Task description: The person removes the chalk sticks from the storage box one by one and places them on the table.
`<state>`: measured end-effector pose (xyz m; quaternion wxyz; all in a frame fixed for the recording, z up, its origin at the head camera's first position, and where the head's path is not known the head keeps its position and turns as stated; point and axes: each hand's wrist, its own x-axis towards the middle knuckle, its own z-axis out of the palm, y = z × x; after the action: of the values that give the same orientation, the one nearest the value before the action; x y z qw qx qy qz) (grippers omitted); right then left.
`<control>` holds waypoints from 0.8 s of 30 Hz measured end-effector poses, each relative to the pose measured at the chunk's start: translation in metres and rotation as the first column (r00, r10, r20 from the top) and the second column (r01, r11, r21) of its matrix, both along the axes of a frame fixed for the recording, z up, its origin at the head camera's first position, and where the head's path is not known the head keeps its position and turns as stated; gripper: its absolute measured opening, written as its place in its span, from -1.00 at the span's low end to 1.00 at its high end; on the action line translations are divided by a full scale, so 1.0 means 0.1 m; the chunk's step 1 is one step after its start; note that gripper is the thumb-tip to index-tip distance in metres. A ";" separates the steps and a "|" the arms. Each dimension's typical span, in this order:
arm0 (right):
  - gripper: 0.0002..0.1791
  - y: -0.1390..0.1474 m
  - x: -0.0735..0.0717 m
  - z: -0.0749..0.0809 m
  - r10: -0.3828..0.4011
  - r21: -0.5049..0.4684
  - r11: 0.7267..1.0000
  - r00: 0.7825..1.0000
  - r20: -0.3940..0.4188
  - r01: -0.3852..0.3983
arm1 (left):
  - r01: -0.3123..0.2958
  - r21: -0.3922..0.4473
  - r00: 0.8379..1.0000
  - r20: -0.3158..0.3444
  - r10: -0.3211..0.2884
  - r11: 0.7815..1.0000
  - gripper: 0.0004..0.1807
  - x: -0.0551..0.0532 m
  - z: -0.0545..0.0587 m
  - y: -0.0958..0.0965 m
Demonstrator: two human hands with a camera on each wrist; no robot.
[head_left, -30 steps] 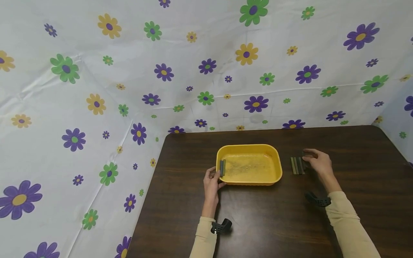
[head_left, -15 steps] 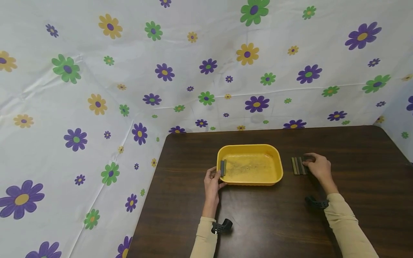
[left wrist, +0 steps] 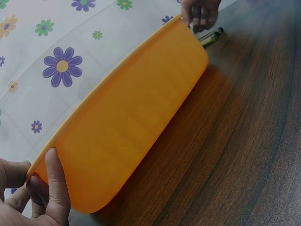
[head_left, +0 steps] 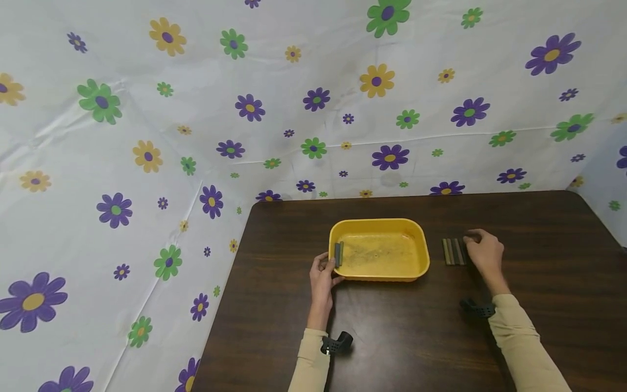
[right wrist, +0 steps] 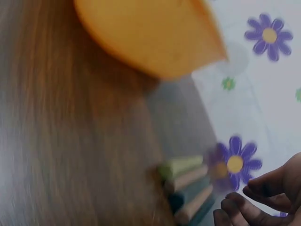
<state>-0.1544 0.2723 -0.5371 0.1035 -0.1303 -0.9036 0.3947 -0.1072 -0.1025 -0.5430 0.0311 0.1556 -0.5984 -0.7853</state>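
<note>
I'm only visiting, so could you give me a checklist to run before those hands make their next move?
1. Left hand gripping the rim of the yellow tray: ok.
2. Tray resting on the table: ok.
3. Bare room in the tray: ok; the sticks inside lie at its left end.
4. Row of sticks side by side: ok.
5. Right hand gripping a stick: not ok, none shows.
6. Grip firmness: cannot tell.

Count one yellow tray [head_left: 377, 256] and one brown table [head_left: 401, 326]. Count two sticks in the tray [head_left: 338, 255], about five sticks outside [head_left: 451, 252] — too blurred to be sure. Add one left hand [head_left: 321, 277], one right hand [head_left: 486, 253], two sleeves [head_left: 524, 337].
</note>
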 end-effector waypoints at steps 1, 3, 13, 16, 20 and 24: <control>-0.67 -0.04 0.00 0.04 -0.007 -0.017 1.000 1.000 -0.005 0.007 | 0.000 0.003 1.000 0.002 0.000 1.000 -0.64 0.00 0.00 0.00; -0.65 -0.14 0.00 0.11 -0.011 -0.052 0.999 1.000 -0.006 0.010 | 0.000 0.003 1.000 0.002 0.000 1.000 -0.64 0.00 0.00 0.00; -0.59 -0.81 0.01 0.40 0.127 -0.235 0.964 0.992 0.011 -0.121 | 0.004 0.002 1.000 -0.002 -0.004 1.000 -0.60 0.00 0.01 0.00; -0.63 -0.99 -0.01 0.40 0.145 -0.190 0.970 0.988 -0.046 -0.151 | 0.005 0.003 1.000 -0.001 -0.005 1.000 -0.60 0.00 0.01 0.00; -0.70 -1.18 -0.03 0.40 0.118 -0.122 0.983 0.983 -0.140 -0.136 | -0.001 0.003 1.000 0.010 0.001 1.000 -0.59 0.01 0.01 0.00; -0.72 -1.38 -0.04 0.39 0.160 -0.092 0.979 0.966 -0.204 -0.181 | 0.000 0.000 1.000 0.005 0.000 1.000 -0.58 0.01 0.01 0.01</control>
<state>-0.1588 0.1341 -0.4980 0.1502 -0.0180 -0.8738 0.4622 -0.1064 -0.1019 -0.5417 0.0294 0.1576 -0.5983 -0.7850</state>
